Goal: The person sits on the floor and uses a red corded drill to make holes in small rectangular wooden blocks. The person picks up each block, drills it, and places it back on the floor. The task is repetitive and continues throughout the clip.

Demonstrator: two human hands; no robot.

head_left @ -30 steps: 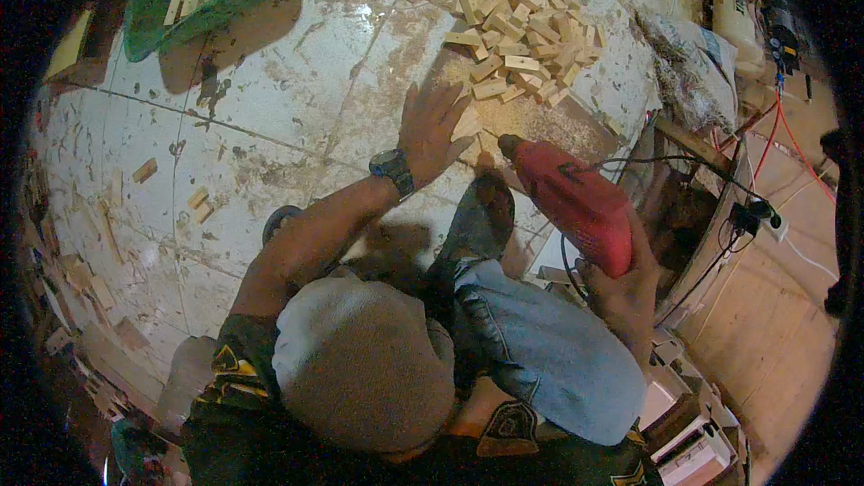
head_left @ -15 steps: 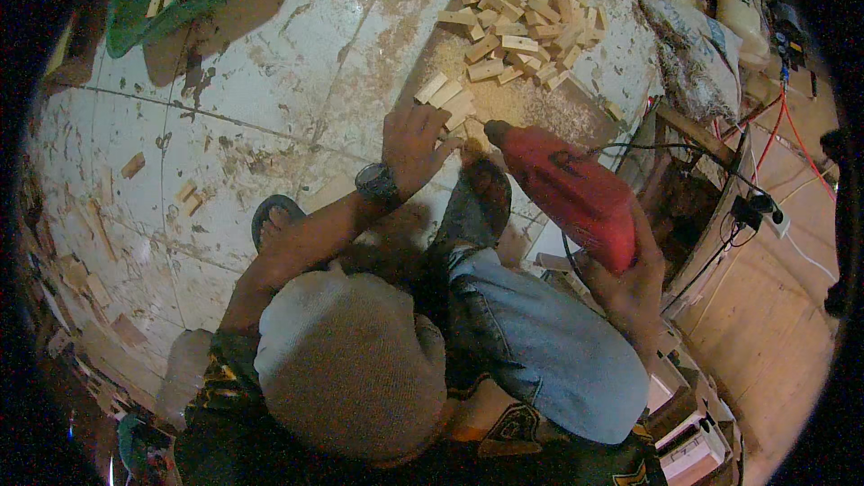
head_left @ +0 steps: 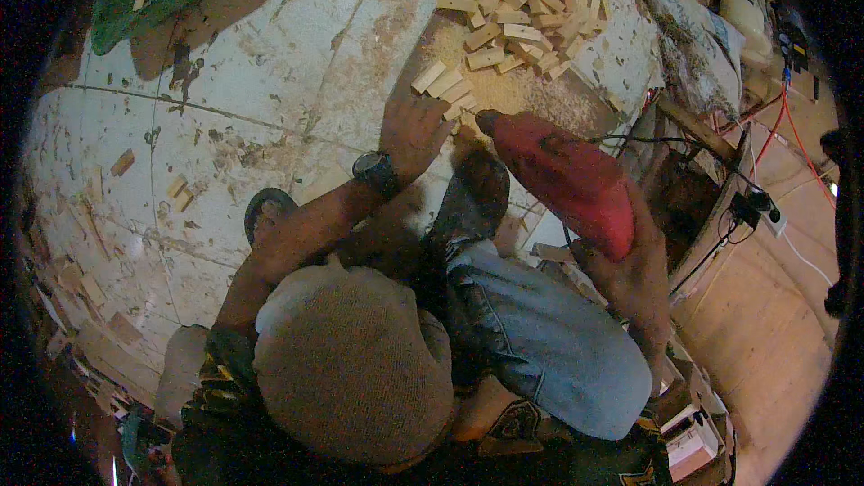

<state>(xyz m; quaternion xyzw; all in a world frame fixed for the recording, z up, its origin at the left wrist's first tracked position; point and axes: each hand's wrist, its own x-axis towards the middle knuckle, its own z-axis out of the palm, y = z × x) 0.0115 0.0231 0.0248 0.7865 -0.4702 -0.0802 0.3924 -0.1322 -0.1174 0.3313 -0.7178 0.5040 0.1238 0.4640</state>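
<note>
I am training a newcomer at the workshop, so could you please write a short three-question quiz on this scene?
1. True or false: the left hand rests on the small wooden blocks on the floor.
2. What does the right hand hold?
A. a hammer
B. a red power drill
C. a paintbrush
3. Fill in: the green tray at the upper left holds ____.

Key
1. True; a wristwatch sits on that wrist.
2. B; its tip points at the blocks beside the left hand.
3. Wooden blocks, like the big pile of blocks farther up the tiled floor.
</note>
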